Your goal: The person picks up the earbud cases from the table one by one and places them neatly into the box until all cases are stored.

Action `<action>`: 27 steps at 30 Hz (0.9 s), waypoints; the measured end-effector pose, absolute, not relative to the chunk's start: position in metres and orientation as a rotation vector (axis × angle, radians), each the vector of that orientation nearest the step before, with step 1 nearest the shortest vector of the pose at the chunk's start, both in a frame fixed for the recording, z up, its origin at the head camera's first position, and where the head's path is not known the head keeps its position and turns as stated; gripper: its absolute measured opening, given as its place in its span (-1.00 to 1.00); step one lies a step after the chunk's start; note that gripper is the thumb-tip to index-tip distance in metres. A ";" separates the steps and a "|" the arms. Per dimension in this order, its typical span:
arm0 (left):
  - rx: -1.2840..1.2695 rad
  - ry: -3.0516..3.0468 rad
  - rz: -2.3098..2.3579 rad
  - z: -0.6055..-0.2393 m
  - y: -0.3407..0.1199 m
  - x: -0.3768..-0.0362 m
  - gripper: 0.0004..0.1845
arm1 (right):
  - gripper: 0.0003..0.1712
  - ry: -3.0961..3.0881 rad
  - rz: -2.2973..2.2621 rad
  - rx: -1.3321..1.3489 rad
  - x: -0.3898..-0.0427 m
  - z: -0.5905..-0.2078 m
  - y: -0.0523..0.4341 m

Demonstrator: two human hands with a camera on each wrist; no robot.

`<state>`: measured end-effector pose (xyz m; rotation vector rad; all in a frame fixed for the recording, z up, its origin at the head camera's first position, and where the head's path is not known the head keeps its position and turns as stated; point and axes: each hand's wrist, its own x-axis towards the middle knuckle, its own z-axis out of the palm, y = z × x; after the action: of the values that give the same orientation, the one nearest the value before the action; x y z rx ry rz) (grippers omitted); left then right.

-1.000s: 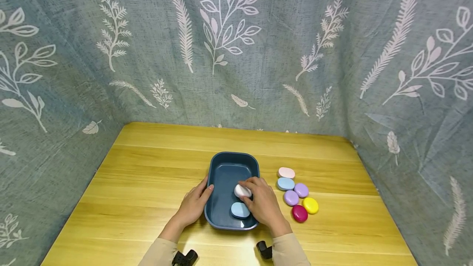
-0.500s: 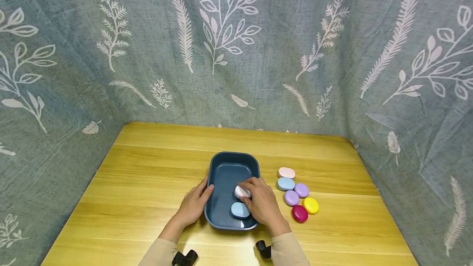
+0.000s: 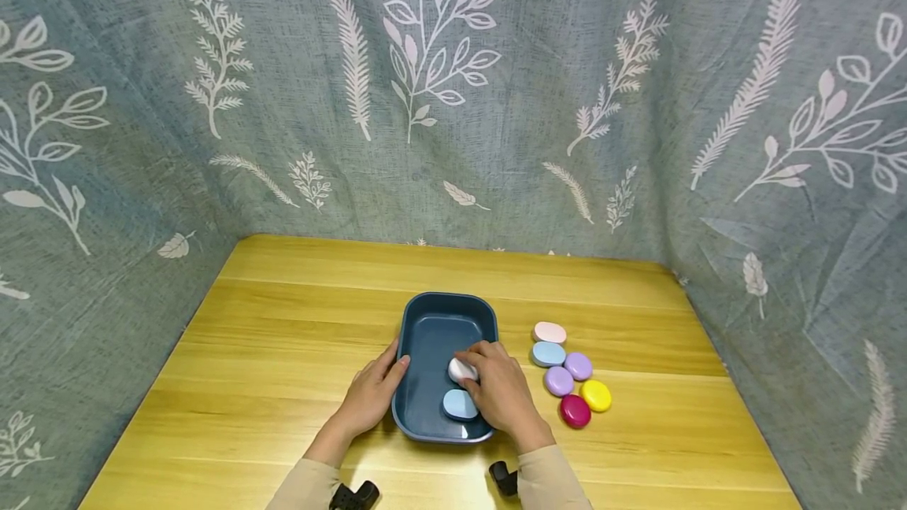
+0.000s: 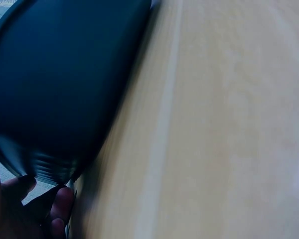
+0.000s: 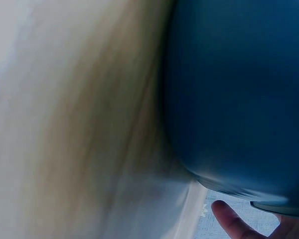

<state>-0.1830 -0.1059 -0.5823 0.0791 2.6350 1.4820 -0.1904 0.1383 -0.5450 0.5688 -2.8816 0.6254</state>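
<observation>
Nearest are the sleeves [image 3: 308,486], with a black mount [image 3: 354,496] by the left wrist and another [image 3: 504,480] by the right. The left hand [image 3: 372,392] holds the tray [image 3: 442,431] on its left wall, thumb at the rim and fingers along the outside. The right hand [image 3: 499,388] reaches over the opposite wall and pinches the white piece [image 3: 460,370] between thumb and fingers, inside the tray; whether that piece rests on the floor of the tray, I cannot tell. A blue piece [image 3: 460,404] lies in the tray just nearer than the right hand's fingertips.

The white piece is smooth and rounded, so a loose or off-centre pinch could let it slip and knock the blue one. The right wrist could catch the rim, and a slack left hand would then let the tray slide.

Right of the right hand, on the worktop [image 3: 283,321], are the red [image 3: 575,411], yellow [image 3: 596,396] and two purple pieces [image 3: 559,381] [image 3: 578,367], then the second blue [image 3: 549,353] and the pink [image 3: 549,333]. They sit close together, so a wide swing of that hand could scatter them. Beyond both hands hangs the cloth [image 3: 283,101].
</observation>
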 end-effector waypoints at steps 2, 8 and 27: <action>0.086 2.636 1.484 -0.583 -0.106 -0.183 -0.27 | -0.60 -2.886 0.623 0.571 -0.191 -0.546 0.138; 0.091 2.635 1.482 -0.584 -0.107 -0.183 -0.27 | -0.60 -2.903 0.599 0.571 -0.192 -0.548 0.138; 0.107 2.663 1.459 -0.585 -0.107 -0.184 -0.29 | -0.60 -2.904 0.568 0.575 -0.192 -0.550 0.136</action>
<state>-0.1836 -0.1071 -0.5849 0.1065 2.6626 1.4588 -0.1923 0.1356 -0.5498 0.5755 -2.9043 0.5685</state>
